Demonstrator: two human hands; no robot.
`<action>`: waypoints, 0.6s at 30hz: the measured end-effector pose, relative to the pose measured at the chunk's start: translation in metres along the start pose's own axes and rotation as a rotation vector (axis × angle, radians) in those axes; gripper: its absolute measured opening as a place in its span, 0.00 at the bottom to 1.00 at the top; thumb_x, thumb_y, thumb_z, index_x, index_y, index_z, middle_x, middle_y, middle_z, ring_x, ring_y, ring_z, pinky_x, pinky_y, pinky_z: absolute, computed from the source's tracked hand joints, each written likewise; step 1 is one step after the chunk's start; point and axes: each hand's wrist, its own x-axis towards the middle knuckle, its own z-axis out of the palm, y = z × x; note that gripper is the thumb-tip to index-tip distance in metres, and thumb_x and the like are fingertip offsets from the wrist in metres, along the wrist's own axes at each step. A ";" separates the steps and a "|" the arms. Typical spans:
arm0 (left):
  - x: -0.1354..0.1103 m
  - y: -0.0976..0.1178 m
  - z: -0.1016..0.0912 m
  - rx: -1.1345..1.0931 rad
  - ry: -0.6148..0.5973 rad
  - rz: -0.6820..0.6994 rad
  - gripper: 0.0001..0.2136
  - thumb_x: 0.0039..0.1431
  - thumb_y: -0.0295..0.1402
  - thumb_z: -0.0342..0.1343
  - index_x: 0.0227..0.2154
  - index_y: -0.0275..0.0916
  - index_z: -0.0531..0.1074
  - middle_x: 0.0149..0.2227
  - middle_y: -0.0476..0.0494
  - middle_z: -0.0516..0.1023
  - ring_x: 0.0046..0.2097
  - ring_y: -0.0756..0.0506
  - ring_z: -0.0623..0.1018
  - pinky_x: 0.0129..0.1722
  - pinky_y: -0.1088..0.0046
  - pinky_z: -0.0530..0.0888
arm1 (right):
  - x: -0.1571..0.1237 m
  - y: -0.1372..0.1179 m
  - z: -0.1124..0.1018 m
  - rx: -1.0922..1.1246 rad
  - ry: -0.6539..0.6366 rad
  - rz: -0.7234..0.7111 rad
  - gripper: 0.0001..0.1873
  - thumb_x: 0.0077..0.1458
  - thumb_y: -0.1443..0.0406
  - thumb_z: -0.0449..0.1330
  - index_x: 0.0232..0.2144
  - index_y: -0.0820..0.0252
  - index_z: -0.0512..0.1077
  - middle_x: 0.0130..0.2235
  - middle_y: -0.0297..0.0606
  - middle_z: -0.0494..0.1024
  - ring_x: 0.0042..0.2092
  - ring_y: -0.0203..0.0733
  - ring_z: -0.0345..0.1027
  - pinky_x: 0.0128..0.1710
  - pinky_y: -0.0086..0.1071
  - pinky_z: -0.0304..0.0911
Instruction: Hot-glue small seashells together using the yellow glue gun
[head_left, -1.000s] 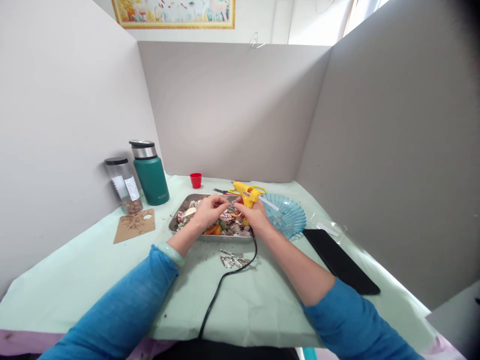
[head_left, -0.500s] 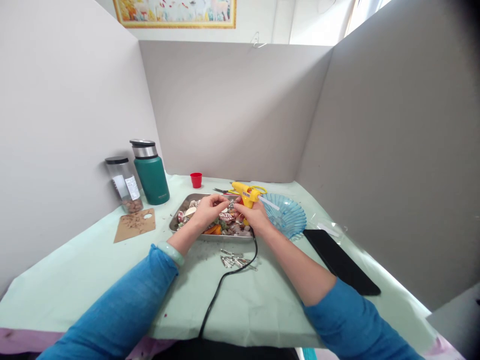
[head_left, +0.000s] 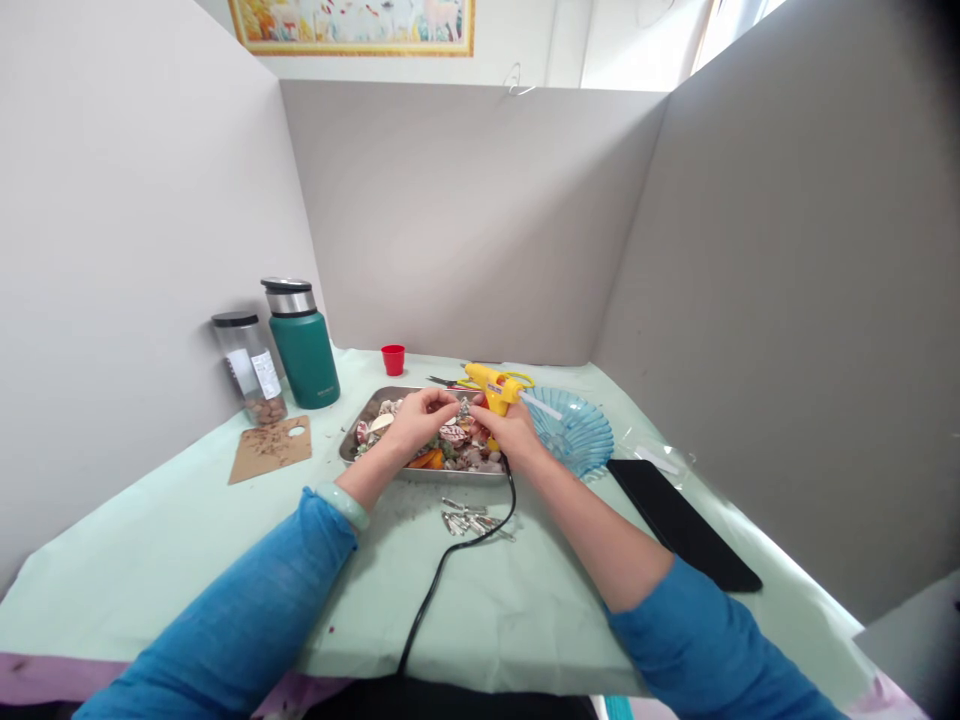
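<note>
Grip unchanged — right hand [head_left: 511,433], glue gun [head_left: 491,386].

Right hand [head_left: 511,432] holding glue gun [head_left: 491,386], left hand [head_left: 415,422] just beside, over tray [head_left: 351,447]

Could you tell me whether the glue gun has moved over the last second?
No. The glue gun keeps its place right of the red cup, gripped by the right hand.
</note>
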 end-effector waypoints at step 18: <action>-0.004 0.003 0.000 -0.190 -0.111 -0.015 0.12 0.50 0.36 0.64 0.34 0.37 0.72 0.34 0.47 0.74 0.34 0.50 0.73 0.35 0.72 0.71 | -0.005 -0.009 -0.002 0.036 -0.059 0.005 0.17 0.40 0.58 0.68 0.32 0.58 0.70 0.24 0.29 0.72 0.24 0.34 0.65 0.24 0.28 0.59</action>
